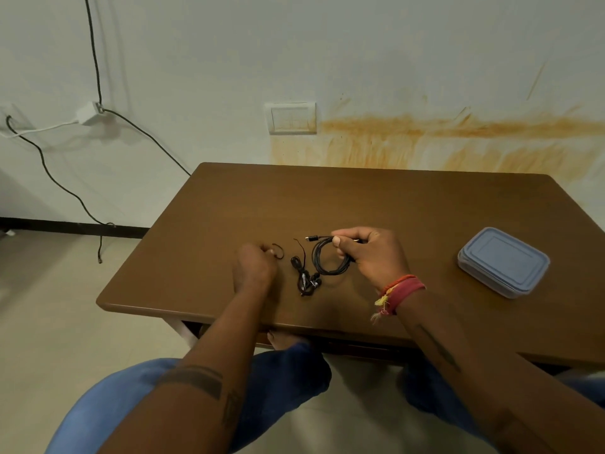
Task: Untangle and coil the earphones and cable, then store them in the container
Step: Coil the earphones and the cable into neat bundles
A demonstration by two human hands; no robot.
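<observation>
Lidded container (503,261) — contents unseen — right of coiled cable (327,262).

One coiled cable (327,258), one earphone bundle (306,280), one lidded container (504,260), two hands.

Brown wooden tabletop (376,204) with a smooth, satin finish. Rectangular translucent bluish plastic container (503,262), its lid matt. Coiled black cable (322,260), smooth rubbery sheath. Black earphones (307,280) with glossy buds. Red-orange cloth wrist threads (401,291), frayed.
</observation>
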